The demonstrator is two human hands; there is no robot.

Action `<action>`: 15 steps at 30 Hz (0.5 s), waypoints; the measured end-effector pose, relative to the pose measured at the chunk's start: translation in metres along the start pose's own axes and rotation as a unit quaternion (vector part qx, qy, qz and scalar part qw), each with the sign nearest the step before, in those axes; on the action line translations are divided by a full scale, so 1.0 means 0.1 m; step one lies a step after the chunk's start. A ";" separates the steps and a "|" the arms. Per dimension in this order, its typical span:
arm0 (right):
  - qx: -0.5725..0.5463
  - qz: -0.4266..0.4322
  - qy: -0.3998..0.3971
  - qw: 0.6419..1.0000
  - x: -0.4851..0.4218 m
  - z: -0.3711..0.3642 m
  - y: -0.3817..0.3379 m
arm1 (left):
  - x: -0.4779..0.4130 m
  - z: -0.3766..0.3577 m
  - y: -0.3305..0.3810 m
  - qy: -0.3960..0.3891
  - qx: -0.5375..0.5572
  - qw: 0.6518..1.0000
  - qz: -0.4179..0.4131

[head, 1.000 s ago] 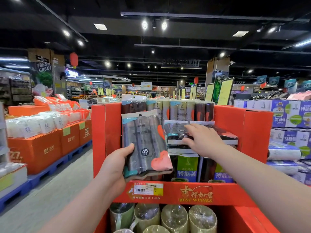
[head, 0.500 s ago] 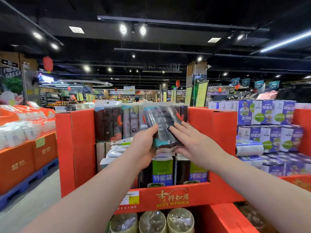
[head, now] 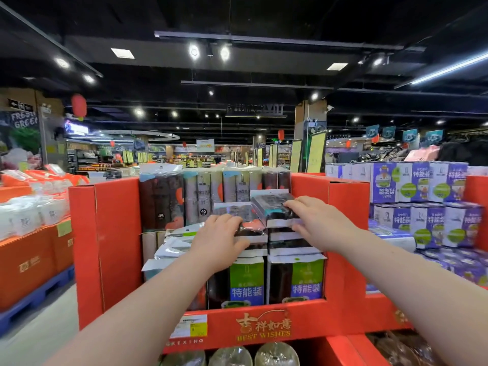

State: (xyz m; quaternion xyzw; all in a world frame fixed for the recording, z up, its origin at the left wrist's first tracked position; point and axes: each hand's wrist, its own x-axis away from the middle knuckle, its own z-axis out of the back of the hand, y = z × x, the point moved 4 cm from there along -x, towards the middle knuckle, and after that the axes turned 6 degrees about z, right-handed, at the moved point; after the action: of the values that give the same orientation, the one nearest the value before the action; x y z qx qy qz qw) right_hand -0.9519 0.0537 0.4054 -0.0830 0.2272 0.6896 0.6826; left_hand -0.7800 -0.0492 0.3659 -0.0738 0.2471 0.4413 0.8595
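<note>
Hands on two flat packs in the red display bin (head: 105, 233)

We have both hands inside the bin, at the top of its stacked goods. Our left hand (head: 221, 241) sits over the bin's middle. Its fingers (head: 224, 220) curl over the coral-patched pack (head: 250, 223) and the thumb lies along the near edge, so it grips the pack. That pack lies flat on the middle stack.

Our right hand (head: 317, 220) is nearer the bin's right wall. Its fingers lie across the top of the teal-edged pack (head: 272, 203) with the thumb under the near edge, pinching it. This pack lies slightly tilted on the stack by that wall, and its left side overlaps the coral-patched pack.

Upright roll packs (head: 203, 196) line the bin's back, and green-labelled packs (head: 247, 281) stand at its front. A price tag (head: 188, 326) hangs on the bin's front lip. Purple boxes (head: 412, 186) are stacked beyond the bin's right wall, and orange crates (head: 29, 265) beyond its left.
</note>
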 end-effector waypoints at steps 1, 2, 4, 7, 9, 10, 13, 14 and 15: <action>-0.001 0.001 -0.001 1.000 -0.02 -0.02 0.00 | 0.00 -0.03 -0.01 -0.004 0.007 1.000 -0.006; -0.005 0.001 0.001 1.000 -0.04 -0.04 0.01 | 0.00 -0.04 -0.01 0.003 0.008 1.000 -0.009; -0.015 0.000 0.010 1.000 -0.08 -0.08 0.01 | -0.01 -0.05 -0.01 0.021 0.002 1.000 -0.009; -0.024 -0.012 0.019 0.999 -0.10 -0.16 0.02 | 0.00 -0.07 -0.02 0.026 0.014 1.000 0.007; -0.019 -0.021 0.019 0.999 -0.10 -0.19 0.02 | -0.02 -0.09 -0.04 0.025 0.021 0.999 0.017; -0.017 -0.024 0.019 0.999 -0.10 -0.20 0.01 | -0.03 -0.10 -0.04 0.023 0.024 0.999 0.021; 0.007 -0.018 0.030 0.999 -0.13 -0.20 0.01 | -0.06 -0.10 -0.03 0.017 0.024 0.999 0.025; 0.019 -0.010 0.036 0.999 -0.14 -0.20 0.01 | -0.07 -0.09 -0.03 0.015 0.023 0.999 0.024; 0.027 -0.003 0.040 0.999 -0.14 -0.20 0.01 | -0.07 -0.08 -0.02 0.013 0.023 0.999 0.023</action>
State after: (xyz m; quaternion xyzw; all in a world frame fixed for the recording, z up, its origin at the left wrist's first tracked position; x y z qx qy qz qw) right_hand -0.9564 0.0321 0.3937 -0.0926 0.2730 0.6772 0.6769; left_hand -0.7844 -0.0582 0.3618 -0.0543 0.2701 0.4542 0.8472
